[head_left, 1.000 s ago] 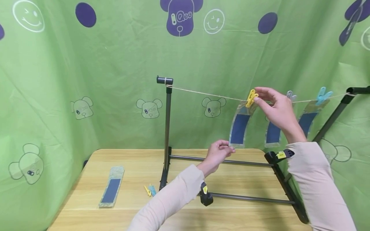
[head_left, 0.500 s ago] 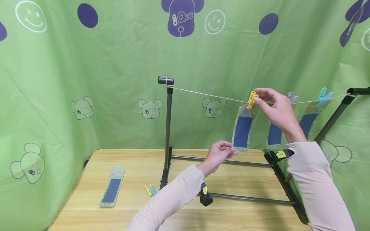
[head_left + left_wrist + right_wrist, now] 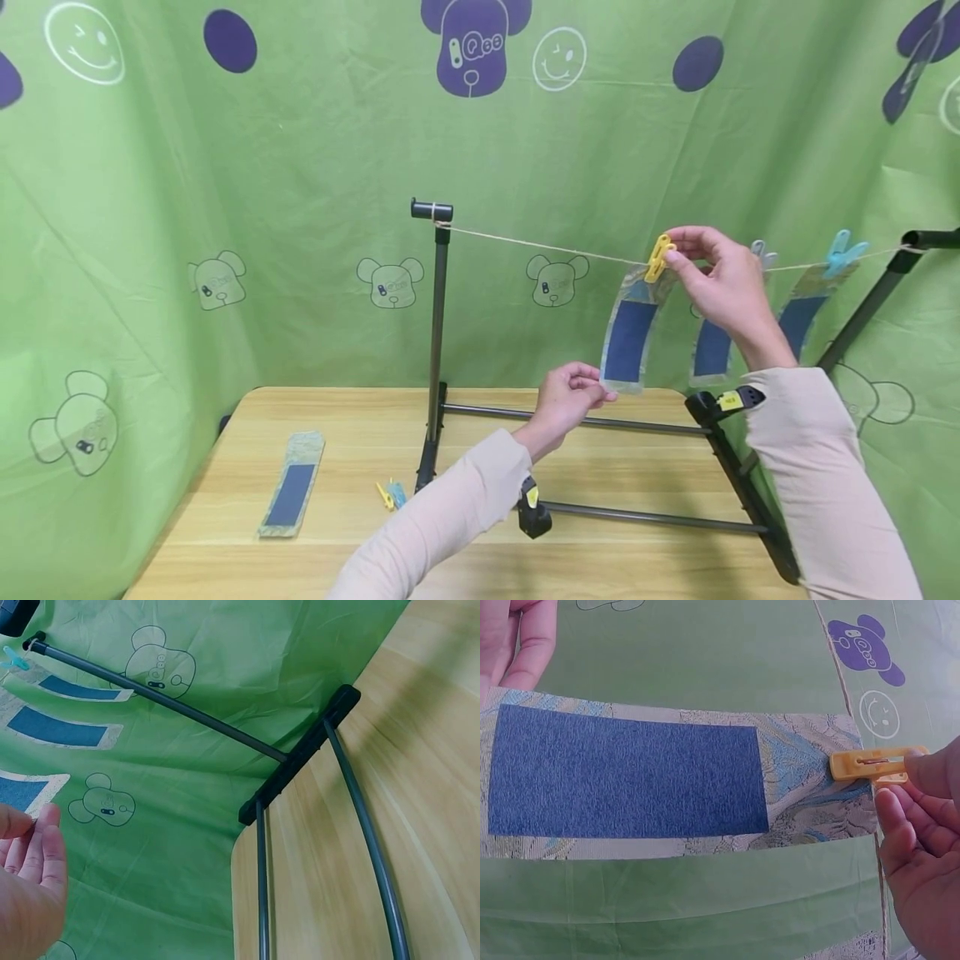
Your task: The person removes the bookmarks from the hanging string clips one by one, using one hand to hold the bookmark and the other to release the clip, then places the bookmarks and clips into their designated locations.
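A fabric strip (image 3: 628, 342) with a dark blue panel and patterned ends hangs from the string (image 3: 540, 244). My right hand (image 3: 716, 275) pinches the yellow clothespin (image 3: 659, 258) by its handles at the top of the strip. In the right wrist view, the clothespin's jaws (image 3: 847, 766) overlap the strip's patterned end, right at the string. My left hand (image 3: 566, 404) holds the lower left corner of the same strip between thumb and fingers. Two similar strips hang further right, one under a grey clothespin (image 3: 761, 252), the other under a light blue clothespin (image 3: 843, 252).
Another blue-panelled strip (image 3: 291, 487) lies on the wooden table (image 3: 225, 550) at the left. Near it lie a yellow clothespin (image 3: 385, 496) and a blue clothespin (image 3: 397, 493). A black frame (image 3: 438, 333) carries the string, its bars crossing the table. Green printed curtains (image 3: 315, 167) surround everything.
The held strip has shifted slightly right and down at its lower end, then stayed nearly still. The yellow clothespin has moved a little right with my right hand. My left hand keeps its place.
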Motion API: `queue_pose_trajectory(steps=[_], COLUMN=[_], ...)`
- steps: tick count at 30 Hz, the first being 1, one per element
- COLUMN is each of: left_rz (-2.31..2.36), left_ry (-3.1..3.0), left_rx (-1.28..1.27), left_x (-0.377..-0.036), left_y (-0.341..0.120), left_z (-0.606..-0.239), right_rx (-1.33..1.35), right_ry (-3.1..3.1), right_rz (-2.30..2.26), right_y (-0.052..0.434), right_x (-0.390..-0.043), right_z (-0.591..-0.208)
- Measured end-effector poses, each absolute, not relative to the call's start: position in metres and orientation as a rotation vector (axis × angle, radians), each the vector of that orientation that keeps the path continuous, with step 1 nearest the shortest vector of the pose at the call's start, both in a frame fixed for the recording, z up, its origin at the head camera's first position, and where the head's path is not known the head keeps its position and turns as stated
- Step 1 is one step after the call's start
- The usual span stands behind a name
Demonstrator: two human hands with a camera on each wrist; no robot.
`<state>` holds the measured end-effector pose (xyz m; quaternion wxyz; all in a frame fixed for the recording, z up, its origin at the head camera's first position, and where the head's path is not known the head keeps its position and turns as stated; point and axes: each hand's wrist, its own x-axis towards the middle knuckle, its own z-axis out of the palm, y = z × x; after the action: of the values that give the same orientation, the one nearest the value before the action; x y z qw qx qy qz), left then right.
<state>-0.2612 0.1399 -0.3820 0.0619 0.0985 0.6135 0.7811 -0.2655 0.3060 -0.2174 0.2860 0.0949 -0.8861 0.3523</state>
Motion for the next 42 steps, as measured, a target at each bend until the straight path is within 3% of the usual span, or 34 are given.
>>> queue_pose_trajectory(steps=[42], left_rz=[2.348], left_ry=[1.898], left_rx=[0.344], left_x=[-0.266], left_y=[0.124], left_z=[-0.381], right_rx=[0.269], right_ry=[-2.032], right_rz=[1.094], right_y=[0.295], right_x=[-0.267], right_z=[-0.208])
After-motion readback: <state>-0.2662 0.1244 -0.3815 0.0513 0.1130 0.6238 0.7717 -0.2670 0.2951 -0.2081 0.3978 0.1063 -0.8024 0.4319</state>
